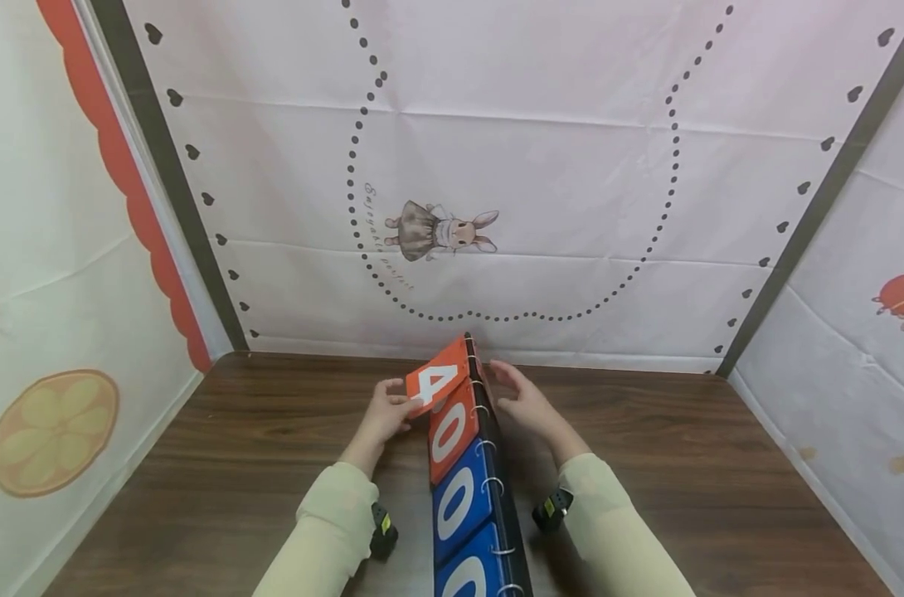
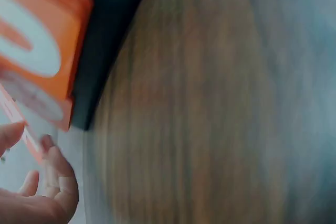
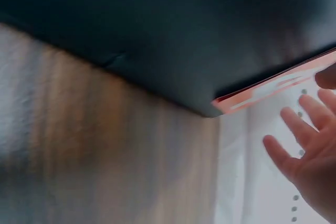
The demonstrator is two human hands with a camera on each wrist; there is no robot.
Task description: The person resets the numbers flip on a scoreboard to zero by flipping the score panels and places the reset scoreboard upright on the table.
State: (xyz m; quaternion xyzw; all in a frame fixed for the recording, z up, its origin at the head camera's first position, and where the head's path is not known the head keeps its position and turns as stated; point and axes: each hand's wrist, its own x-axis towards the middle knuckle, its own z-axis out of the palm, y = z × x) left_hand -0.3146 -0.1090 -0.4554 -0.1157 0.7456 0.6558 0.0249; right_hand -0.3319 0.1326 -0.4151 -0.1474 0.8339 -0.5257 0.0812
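Observation:
A tabletop flip scoreboard (image 1: pixel 503 481) with a black frame and metal rings stands lengthwise at the table's middle. My left hand (image 1: pixel 381 419) pinches the outer edge of an orange card (image 1: pixel 434 383) marked 4, tilted up off the far end. Under it shows an orange card marked 0 (image 1: pixel 452 431); nearer are blue cards marked 0 (image 1: pixel 459 502). In the left wrist view the thumb and fingers (image 2: pixel 62 174) meet at that raised card's edge. On the scoreboard's other side, my right hand (image 1: pixel 528 404) has its fingers spread beside an orange card (image 3: pixel 262 88) hanging behind the black back.
The brown wood-grain table (image 1: pixel 273 464) reaches a white printed cloth (image 1: pixel 571 207) behind the scoreboard's far end. Similar cloth walls (image 1: pixel 49 249) stand at left and right. A dark wrist device (image 1: pixel 383 531) sits on each sleeve.

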